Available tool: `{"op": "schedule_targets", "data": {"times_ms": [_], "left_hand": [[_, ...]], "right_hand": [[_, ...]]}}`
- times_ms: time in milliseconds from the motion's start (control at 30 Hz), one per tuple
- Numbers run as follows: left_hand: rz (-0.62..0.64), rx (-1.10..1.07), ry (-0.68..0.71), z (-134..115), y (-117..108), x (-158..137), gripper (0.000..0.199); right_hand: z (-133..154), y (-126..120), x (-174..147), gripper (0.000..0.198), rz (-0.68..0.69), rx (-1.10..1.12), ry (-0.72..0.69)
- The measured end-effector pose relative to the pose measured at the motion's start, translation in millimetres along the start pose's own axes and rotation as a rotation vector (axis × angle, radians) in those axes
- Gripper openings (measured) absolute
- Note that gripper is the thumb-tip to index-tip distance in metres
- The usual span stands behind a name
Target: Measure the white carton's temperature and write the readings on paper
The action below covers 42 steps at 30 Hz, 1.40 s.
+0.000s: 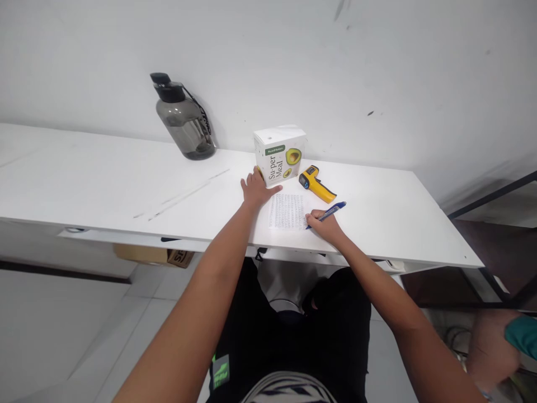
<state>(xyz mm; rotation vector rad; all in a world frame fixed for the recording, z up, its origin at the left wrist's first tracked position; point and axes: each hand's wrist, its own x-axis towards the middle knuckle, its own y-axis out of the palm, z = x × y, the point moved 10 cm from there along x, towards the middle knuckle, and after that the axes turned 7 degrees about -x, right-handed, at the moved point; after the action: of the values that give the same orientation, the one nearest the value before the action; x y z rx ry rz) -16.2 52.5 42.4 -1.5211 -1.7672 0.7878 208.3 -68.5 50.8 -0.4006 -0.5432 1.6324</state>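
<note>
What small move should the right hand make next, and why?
Probably have the right hand lift the blue pen clear: its tip is near the lower right corner of the paper, where handwriting reaches close to the bottom edge.

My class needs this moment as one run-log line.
left hand: spread at white box; right hand: holding blue pen at right edge of written sheet; yellow thermometer gun: right of box
</note>
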Motion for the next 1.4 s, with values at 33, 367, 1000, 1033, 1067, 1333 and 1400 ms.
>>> {"op": "schedule_targets", "data": {"times_ms": [33,367,1000,1033,1067,1333,1400], "left_hand": [[0.000,-0.001,0.000,-0.4,-0.3,-0.4,0.119],[0.002,0.015,-0.002,-2.2,-1.5,-1.3,0.117],[-0.003,0.002,0.009,-2.5,-0.8,-1.3,0.118],[-0.003,0.001,0.009,-2.9,-1.2,-1.6,0.118],[-0.004,0.000,0.008,-3.2,-1.5,-1.9,0.118],[-0.007,0.012,-0.005,-1.7,-0.6,-1.1,0.117],[-0.006,0.012,-0.006,-1.3,-0.3,-1.0,0.117]], "right_hand": [[0.3,0.2,-0.2,0.042,0.003,0.001,-0.001],[-0.7,-1.3,0.1,0.040,-0.019,0.004,0.017],[-2.7,-0.1,0.4,0.040,0.013,-0.031,0.016],[-3.1,-0.3,0.5,0.040,0.013,-0.037,0.016],[-3.2,-0.5,0.5,0.041,0.013,-0.043,0.013],[-2.4,-2.3,0.2,0.046,-0.005,-0.039,-0.001],[-3.8,-2.6,0.4,0.045,-0.010,-0.033,0.003]]}}
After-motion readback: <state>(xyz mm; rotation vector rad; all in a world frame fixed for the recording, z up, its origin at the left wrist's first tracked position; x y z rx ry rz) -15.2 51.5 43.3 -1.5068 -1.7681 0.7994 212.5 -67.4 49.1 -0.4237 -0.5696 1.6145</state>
